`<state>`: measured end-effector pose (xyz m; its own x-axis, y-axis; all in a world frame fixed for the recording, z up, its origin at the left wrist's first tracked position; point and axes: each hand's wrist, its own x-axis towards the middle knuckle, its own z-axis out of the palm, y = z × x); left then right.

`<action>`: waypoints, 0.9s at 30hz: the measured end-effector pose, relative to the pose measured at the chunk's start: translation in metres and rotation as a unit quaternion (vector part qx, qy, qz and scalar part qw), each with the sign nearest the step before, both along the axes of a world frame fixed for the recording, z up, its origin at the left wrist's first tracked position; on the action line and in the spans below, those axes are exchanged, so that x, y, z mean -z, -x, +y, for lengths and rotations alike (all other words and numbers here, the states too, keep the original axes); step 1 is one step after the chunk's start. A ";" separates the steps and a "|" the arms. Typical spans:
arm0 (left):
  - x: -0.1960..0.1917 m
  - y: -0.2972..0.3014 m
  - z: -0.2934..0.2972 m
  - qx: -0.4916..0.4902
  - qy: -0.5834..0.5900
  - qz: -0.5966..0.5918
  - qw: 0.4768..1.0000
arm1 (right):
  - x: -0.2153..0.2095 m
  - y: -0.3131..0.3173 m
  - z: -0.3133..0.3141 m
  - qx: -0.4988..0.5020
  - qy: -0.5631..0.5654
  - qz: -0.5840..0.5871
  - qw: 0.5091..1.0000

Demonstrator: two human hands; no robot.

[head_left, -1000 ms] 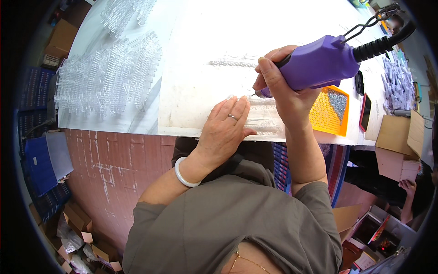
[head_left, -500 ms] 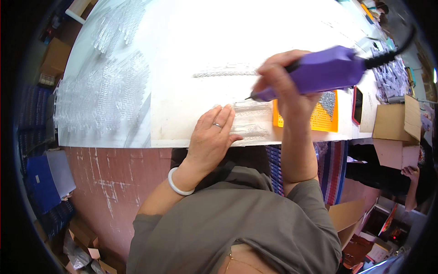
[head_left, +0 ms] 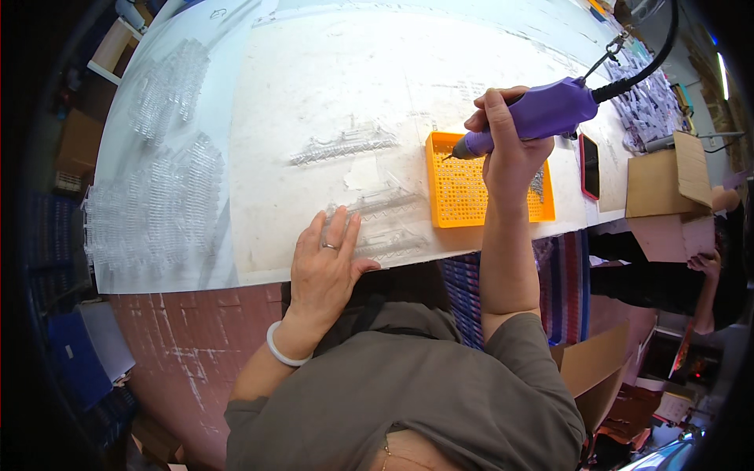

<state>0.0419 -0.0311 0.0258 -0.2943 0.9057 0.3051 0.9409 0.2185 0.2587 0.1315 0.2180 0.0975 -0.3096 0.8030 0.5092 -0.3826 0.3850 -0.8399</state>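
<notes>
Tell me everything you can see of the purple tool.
The purple tool, plastic-looking, has a slim dark bit at its front, and a black cable and wire hanger at its rear. Held in the right hand's grip, it slants, bit down and leftward, over the orange tray; contact there is unclear.

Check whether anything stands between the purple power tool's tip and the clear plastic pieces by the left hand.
The left wall of the orange tray does: the right hand holds the purple power tool with its tip apparently over the tray, just inside that wall. The clear plastic pieces lie left of it; nothing else visible intervenes.
</notes>
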 end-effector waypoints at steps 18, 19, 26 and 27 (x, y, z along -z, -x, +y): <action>-0.002 -0.002 -0.003 -0.005 0.005 -0.037 0.999 | 0.009 0.011 0.002 0.008 -0.005 -0.019 1.000; -0.002 -0.002 -0.003 -0.005 0.005 -0.037 0.999 | 0.009 0.011 0.002 0.009 -0.005 -0.021 1.000; -0.002 -0.003 -0.002 -0.005 0.010 -0.034 0.999 | 0.013 0.012 0.005 0.001 -0.016 -0.015 1.000; -0.001 -0.003 -0.003 -0.005 0.010 -0.036 0.999 | 0.012 0.011 0.003 -0.003 -0.007 -0.019 1.000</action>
